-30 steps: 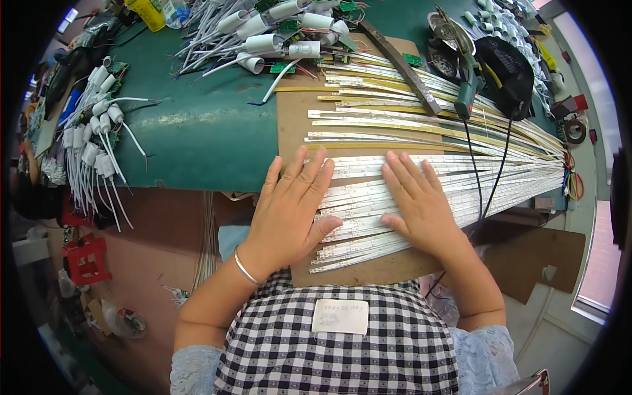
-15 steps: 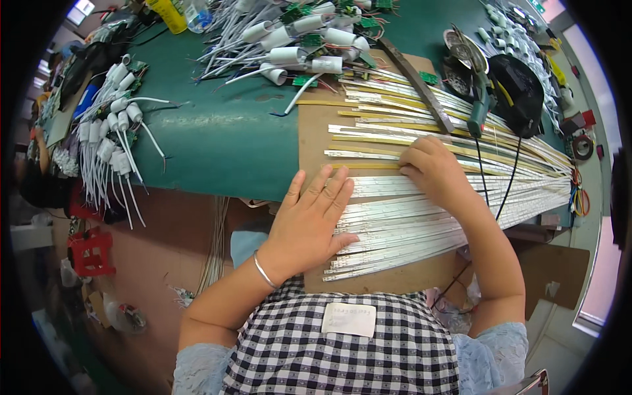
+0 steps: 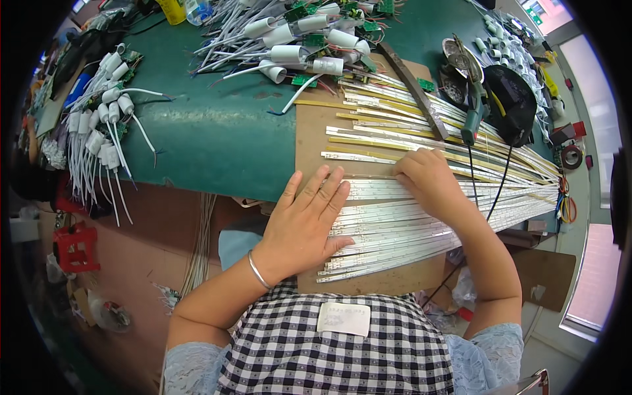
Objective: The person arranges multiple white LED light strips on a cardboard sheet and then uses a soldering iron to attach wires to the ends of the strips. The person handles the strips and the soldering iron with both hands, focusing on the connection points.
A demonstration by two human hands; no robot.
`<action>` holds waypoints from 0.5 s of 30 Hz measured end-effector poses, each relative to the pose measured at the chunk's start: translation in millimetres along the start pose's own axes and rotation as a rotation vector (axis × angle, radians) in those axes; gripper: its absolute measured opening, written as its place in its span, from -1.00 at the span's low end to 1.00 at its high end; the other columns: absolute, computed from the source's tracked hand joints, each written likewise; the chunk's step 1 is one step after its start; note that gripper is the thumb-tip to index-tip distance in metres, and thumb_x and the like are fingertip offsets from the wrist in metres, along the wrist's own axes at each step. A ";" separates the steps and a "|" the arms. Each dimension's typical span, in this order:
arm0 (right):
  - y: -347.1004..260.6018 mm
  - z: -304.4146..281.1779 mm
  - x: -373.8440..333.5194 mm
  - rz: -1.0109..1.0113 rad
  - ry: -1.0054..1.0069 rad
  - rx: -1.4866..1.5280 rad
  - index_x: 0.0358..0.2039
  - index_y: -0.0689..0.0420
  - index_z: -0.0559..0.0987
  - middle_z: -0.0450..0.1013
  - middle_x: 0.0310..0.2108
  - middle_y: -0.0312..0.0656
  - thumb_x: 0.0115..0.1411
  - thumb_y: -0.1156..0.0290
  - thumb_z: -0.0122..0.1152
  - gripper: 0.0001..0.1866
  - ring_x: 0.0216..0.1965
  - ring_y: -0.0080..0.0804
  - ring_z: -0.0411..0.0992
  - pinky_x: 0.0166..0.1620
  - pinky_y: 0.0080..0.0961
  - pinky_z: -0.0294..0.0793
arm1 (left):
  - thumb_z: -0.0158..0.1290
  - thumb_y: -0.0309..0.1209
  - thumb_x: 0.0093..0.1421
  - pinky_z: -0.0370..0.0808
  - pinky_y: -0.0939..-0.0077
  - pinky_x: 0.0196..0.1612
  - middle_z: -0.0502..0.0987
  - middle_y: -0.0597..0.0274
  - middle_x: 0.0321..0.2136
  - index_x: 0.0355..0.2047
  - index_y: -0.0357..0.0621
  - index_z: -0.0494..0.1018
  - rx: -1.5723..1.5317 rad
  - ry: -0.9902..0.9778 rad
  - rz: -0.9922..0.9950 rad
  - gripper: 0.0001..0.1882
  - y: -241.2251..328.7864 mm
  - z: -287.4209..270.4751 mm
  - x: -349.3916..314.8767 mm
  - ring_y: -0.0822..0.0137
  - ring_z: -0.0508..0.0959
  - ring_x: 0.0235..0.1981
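Many long white and yellow light strips lie side by side on a brown cardboard sheet over the green table. My left hand lies flat, fingers spread, on the near ends of the white strips. My right hand is further up the pile, fingers curled over a strip near the yellow ones; whether it grips one is hidden.
White capped wire parts lie in a heap at the left, and another pile with small green boards at the back. A soldering iron, a black round object and a dark bar sit at the right.
My right hand has moved away from me up the strips, from beside the left hand to the yellow ones. My left hand stays pressed flat.
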State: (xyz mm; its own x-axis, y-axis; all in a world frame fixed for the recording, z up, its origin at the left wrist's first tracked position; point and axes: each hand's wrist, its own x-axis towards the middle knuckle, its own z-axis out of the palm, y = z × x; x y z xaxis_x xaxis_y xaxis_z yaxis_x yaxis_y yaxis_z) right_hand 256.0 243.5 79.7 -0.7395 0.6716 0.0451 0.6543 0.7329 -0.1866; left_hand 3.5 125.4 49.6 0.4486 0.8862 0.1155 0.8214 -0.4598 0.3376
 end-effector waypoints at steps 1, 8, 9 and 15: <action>-2.3 2.9 -0.7 0.021 0.044 -0.044 -0.31 0.06 0.56 0.48 -0.32 -0.30 0.10 0.38 0.25 -0.86 -0.21 -0.25 0.43 -0.09 -0.27 0.33 | 0.00 0.17 0.16 -0.17 0.00 0.42 0.08 0.00 0.38 0.32 -0.19 0.18 -0.002 -0.001 -0.002 -0.11 0.0 -0.1 0.4 0.06 0.01 0.42; -36.4 7.8 -11.6 0.050 0.102 -0.139 0.11 0.08 0.48 0.32 0.20 -0.24 0.15 0.13 0.23 -0.46 0.22 -0.18 0.24 0.23 -0.18 0.18 | 0.02 0.15 0.16 -0.18 0.01 0.42 0.08 -0.01 0.38 0.31 -0.21 0.18 -0.021 -0.012 -0.007 -0.12 -0.8 -0.7 -0.8 0.05 0.02 0.42; -38.1 11.5 -17.0 0.070 0.058 -0.137 0.17 0.09 0.44 0.25 0.27 -0.23 0.16 0.07 0.21 -0.39 0.28 -0.17 0.17 0.29 -0.17 0.11 | 0.02 0.14 0.16 -0.18 0.01 0.42 0.08 -0.02 0.38 0.32 -0.22 0.17 -0.023 -0.015 -0.006 -0.12 -0.6 -1.0 -1.1 0.04 0.01 0.42; -42.6 17.7 -27.7 0.094 -0.054 -0.093 0.27 0.11 0.34 0.10 0.39 -0.21 0.20 -0.07 0.13 -0.27 0.40 -0.14 0.01 0.39 -0.11 -0.04 | -0.01 0.10 0.21 -0.20 -0.02 0.41 0.04 -0.07 0.39 0.35 -0.27 0.08 -0.146 0.066 0.012 -0.12 -8.2 -27.9 8.3 -0.02 -0.01 0.42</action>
State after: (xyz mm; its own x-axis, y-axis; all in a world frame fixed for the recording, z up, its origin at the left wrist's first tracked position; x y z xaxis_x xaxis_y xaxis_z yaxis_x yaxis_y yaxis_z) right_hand 245.8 191.7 69.0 -0.6798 0.7331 -0.0217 0.7313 0.6754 -0.0952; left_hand -9.3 138.2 73.8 0.4301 0.8847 0.1797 0.7537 -0.4615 0.4679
